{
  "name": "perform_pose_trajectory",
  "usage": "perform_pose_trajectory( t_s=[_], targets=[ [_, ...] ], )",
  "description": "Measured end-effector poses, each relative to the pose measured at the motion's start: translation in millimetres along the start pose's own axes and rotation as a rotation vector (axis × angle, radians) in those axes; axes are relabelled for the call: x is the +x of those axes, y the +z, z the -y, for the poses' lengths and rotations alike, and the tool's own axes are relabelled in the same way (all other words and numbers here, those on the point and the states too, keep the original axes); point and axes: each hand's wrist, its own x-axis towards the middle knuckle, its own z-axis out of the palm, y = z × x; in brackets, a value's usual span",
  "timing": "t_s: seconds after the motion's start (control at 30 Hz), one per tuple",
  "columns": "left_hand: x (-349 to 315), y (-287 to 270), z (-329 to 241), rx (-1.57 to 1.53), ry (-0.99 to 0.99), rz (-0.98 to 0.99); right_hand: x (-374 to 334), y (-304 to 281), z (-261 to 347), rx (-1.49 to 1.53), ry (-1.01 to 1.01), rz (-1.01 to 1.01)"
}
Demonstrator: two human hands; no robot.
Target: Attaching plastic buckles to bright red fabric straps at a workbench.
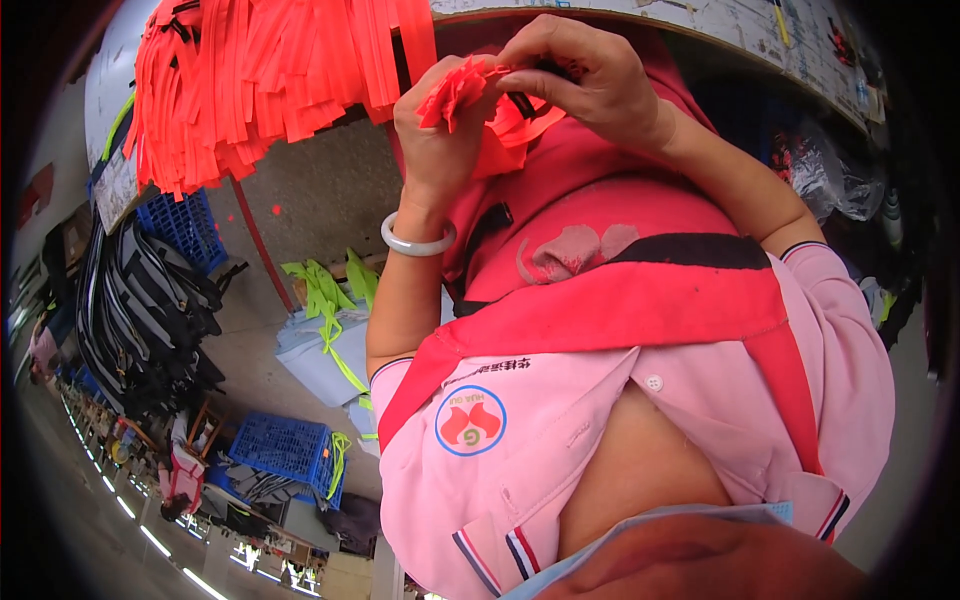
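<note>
My left hand [440, 135] is closed around a bunch of bright orange-red fabric strips [458, 93], whose folded ends stick out above the fist. Beside it, my right hand [595, 85] has thumb and forefinger pinched together at the edge of the same bunch. Just under that pinch shows a small black piece [522, 103], and more orange-red fabric hangs below between the hands. What exactly the right fingertips grip is partly hidden. A large heap of similar orange-red strips [250, 80] drapes over the table edge to the left of my hands.
A worktable [700, 25] runs along the far side. Over my lap lies a red apron [610, 200]. To the left are black straps [145, 310], blue plastic crates [280, 445] and lime-green strips [325, 300]. Clear plastic bags [835, 180] lie at right. Another person [185, 475] is lower left.
</note>
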Motion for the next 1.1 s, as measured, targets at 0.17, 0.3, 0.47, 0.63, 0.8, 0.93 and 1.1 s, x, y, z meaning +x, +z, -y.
perform_pose_trajectory(
  t_s=[0.17,0.3,0.47,0.63,0.8,0.93,1.1],
  targets=[
    [-2,5,-1,-0.055,-0.067,-0.04,-5,3,-8,-0.055,-0.046,-0.037],
    [-3,5,1,-0.095,-0.118,-0.036,-7,4,-10,-0.057,-0.05,-0.048],
    [-3,-4,10,-0.022,-0.065,0.096,-7,8,-8,-0.002,-0.046,-0.094],
    [-4,2,8,-0.036,0.014,0.035,-7,8,-7,-0.029,-0.063,-0.018],
    [-6,-2,7,-0.073,-0.142,0.053,-10,10,-8,-0.013,0.029,-0.038],
    [-9,-3,8,-0.139,-0.15,0.039,-9,12,-6,-0.034,-0.045,-0.043],
    [-9,2,5,-0.139,-0.108,-0.038,-12,12,-9,-0.059,-0.05,-0.046]
  ],
)
